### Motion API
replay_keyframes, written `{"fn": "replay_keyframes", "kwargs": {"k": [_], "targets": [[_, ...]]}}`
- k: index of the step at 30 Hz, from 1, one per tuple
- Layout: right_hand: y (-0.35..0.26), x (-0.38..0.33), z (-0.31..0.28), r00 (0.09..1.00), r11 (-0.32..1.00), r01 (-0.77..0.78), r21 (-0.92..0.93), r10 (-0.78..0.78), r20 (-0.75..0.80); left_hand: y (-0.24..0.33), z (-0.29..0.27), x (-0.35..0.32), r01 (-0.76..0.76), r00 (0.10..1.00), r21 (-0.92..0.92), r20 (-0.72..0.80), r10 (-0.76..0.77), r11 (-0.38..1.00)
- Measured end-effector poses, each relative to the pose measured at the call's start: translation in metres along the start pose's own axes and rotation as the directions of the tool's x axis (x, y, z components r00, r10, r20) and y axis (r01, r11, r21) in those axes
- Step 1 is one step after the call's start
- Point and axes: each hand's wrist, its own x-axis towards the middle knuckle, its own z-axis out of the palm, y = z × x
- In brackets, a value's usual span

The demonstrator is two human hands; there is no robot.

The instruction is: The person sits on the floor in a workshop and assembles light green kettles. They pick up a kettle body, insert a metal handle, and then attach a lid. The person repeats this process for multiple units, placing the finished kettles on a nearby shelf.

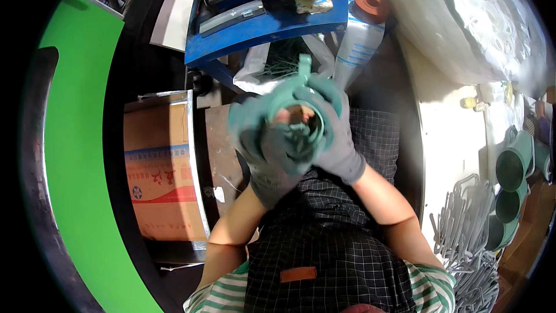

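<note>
Both of my hands wear grey gloves with teal palms and meet in front of my chest. My left hand (260,148) and my right hand (339,142) are closed together around a green plastic cup (301,122) with its open mouth turned toward me. A green handle part (304,65) sticks up above the fingers. What lies inside the cup is blurred.
A blue shelf (260,29) with tools stands ahead. A cardboard box (165,168) sits at the left beside a bright green panel (81,156). At the right are stacked green cups (512,188), grey wire handles (469,237), a white table (452,133) and a plastic bag (480,23).
</note>
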Motion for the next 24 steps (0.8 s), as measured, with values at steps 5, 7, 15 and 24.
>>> {"fn": "replay_keyframes", "kwargs": {"k": [5, 7, 15, 24], "targets": [[0.009, 0.026, 0.005, 0.997, 0.997, 0.073, 0.036, -0.072, -0.033, -0.005, 0.005, 0.025, 0.051, 0.992, -0.008, -0.113, -0.051, 0.999], [0.012, 0.021, 0.001, 0.997, 0.997, 0.066, 0.03, -0.065, -0.031, -0.007, 0.006, 0.022, 0.042, 0.998, -0.066, -0.048, -0.045, 0.997], [0.008, -0.013, -0.12, 0.913, 0.887, -0.328, 0.327, 0.208, 0.351, 0.019, -0.003, 0.002, 0.013, 0.968, -0.447, 0.231, 0.102, 0.894], [0.06, 0.132, -0.272, 0.868, 0.844, -0.356, -0.401, 0.141, -0.476, 0.026, 0.001, 0.0, -0.008, 0.984, -0.474, 0.154, 0.092, 0.881]]}}
